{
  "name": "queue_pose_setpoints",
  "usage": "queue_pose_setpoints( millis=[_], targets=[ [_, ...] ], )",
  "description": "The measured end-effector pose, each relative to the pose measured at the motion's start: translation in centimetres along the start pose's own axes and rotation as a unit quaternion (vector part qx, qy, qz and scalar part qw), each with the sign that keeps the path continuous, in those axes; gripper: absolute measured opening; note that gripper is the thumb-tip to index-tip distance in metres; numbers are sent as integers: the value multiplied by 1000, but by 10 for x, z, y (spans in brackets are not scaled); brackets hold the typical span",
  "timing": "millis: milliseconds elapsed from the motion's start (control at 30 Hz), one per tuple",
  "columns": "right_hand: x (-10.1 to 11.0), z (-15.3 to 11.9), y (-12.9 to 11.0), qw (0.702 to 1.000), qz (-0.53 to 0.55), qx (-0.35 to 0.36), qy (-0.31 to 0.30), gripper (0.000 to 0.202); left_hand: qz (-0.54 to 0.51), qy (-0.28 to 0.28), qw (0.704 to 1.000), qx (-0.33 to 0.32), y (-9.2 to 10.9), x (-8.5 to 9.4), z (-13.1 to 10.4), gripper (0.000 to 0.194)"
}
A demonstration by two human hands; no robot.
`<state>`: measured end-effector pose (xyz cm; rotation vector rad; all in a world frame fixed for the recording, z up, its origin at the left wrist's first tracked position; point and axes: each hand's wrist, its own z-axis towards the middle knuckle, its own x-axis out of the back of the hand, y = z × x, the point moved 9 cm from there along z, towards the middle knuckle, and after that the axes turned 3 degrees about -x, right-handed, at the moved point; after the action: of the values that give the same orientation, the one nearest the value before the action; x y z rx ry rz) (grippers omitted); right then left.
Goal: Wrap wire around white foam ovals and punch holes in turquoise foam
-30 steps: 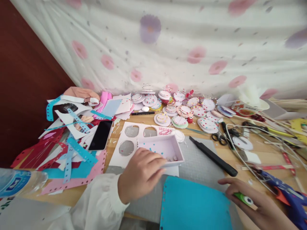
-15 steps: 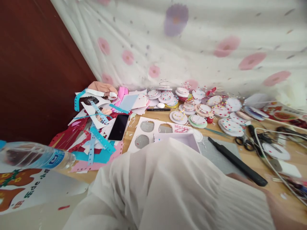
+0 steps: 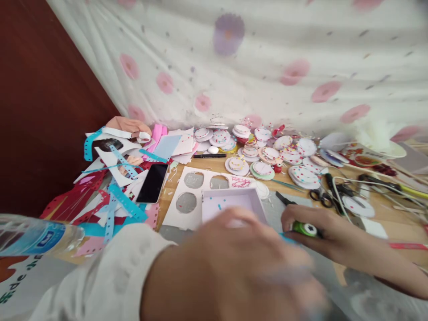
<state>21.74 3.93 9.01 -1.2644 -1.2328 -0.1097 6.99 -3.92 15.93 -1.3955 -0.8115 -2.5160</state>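
Observation:
My left hand [image 3: 247, 263] is large and blurred at the bottom centre, in front of a shallow white box [image 3: 236, 200] holding a few small blue bits. What its fingers hold, if anything, is smeared by motion. To the right, my right hand [image 3: 314, 227] is closed round a small green punch [image 3: 305, 228] with a star shape on its end. A strip of blue paper [image 3: 288, 239] shows just below that hand. Behind it, a black long-handled tool [image 3: 284, 198] lies on the grey mat [image 3: 297, 203], partly covered by the fingers.
White card with round holes [image 3: 174, 205] lies left of the box. Beyond are a phone [image 3: 152, 183], paper scraps [image 3: 127, 203] and stacked decorated discs [image 3: 261, 169]. A water bottle [image 3: 36, 234] lies at left; scissors [image 3: 320, 197] and a white cable [image 3: 337, 196] are at right.
The white sleeve that covered the lower centre has moved down and left, and both hands now show. The green punch has appeared in my right hand. The view has shifted slightly right.

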Motion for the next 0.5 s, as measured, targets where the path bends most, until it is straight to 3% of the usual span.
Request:
queue_pose_setpoints(
  millis=[33, 100, 133, 200, 267, 333, 400, 500],
  targets=[
    [4, 4, 1, 1000, -7, 3, -9, 16, 1, -3, 999, 31, -23, 4, -5, 33],
    [14, 13, 3, 1000, -14, 12, -12, 14, 41, 55, 977, 201, -87, 16, -32, 40],
    [19, 17, 5, 1000, -13, 16, -10, 13, 54, 62, 962, 260, -112, 13, -48, 44],
    [28, 24, 9, 1000, -1, 25, -1, 14, 32, 23, 951, 305, -140, -10, -73, 47],
    [32, 30, 14, 999, 19, 34, 4, 15, -15, -23, 950, 312, -149, -37, -87, 55],
    [33, 34, 20, 999, 39, 34, 6, 15, -48, -49, 950, 305, -146, -53, -86, 58],
    [30, 37, 28, 998, 53, 26, 1, 14, -64, -48, 953, 294, -141, -54, -75, 52],
    [30, 38, 40, 998, 63, 6, -3, 12, -108, 27, 948, 298, -144, -37, -54, 35]
  ],
)
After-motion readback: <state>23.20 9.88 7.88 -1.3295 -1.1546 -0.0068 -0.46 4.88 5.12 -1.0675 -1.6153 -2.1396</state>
